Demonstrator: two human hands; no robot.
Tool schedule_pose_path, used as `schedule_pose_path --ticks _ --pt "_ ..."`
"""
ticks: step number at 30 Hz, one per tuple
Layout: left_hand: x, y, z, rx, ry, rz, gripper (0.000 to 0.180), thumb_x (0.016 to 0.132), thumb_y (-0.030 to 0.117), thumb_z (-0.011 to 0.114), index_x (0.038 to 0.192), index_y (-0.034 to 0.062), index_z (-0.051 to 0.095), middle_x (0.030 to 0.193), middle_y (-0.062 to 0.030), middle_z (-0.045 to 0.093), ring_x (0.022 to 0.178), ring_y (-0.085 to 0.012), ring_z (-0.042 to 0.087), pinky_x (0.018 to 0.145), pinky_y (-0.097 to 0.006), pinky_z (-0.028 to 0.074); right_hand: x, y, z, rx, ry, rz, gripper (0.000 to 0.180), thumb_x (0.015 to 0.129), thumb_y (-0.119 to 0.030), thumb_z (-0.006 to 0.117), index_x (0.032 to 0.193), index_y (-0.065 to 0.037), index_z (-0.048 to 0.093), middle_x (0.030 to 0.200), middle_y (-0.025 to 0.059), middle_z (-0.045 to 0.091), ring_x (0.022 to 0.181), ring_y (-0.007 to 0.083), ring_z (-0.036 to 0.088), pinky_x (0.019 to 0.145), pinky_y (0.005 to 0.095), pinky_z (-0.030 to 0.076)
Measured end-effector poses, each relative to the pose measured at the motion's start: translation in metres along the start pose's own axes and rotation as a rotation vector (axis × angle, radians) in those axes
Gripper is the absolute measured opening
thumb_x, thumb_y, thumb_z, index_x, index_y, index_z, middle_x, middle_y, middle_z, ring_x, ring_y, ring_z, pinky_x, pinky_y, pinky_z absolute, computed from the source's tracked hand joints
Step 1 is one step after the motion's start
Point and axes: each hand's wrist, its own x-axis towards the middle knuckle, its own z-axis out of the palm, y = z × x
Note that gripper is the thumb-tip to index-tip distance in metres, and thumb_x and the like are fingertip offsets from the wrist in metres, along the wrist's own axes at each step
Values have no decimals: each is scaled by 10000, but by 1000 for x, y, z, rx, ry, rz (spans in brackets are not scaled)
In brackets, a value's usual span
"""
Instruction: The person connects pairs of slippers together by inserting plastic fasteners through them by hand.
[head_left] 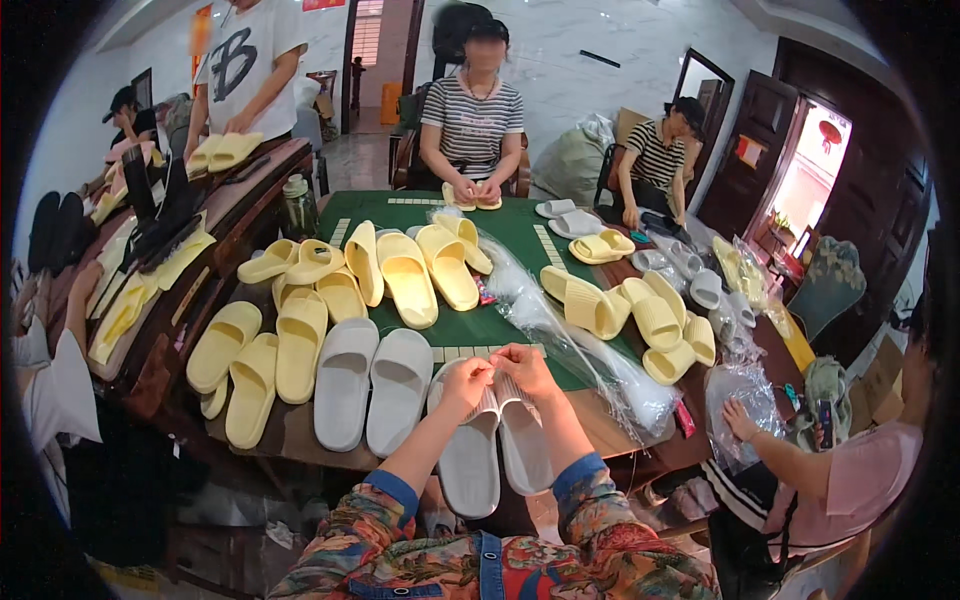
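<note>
Over the toe straps of a pair of grey slippers (470, 470) at the table's near edge, my left hand (467, 384) and my right hand (528, 370) meet with fingertips pinched together. Whatever lies between the fingers is too small to make out. The slippers' heels point toward me, and my hands cover part of their straps. Just left stands another grey pair (372, 400), side by side. Beyond it, several pale yellow slippers (408, 285) are heaped on the green table top (475, 325).
Clear plastic bags (560, 335) lie in a long heap right of my hands. More yellow slippers (655, 315) cover the table's right side. Across the table a person (473, 120) handles yellow slippers. At right, another person's hand (740, 420) rests on plastic wrapping (738, 390).
</note>
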Motion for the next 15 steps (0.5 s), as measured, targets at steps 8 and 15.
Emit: schedule_pose_path --ticks 8,15 --pt "0 -4 2 54 114 -8 109 866 100 582 873 -4 612 735 -62 631 673 -132 609 626 -265 481 -3 -1 6 53 37 29 143 868 -144 630 904 -6 628 807 23 654 724 70 553 673 220 432" --pt "-3 -8 3 -13 123 9 114 861 105 594 878 -7 605 744 -51 618 670 -123 603 620 -254 479 -6 -9 6 -83 57 90 138 861 -136 643 841 0 632 747 3 610 686 69 501 610 237 401"
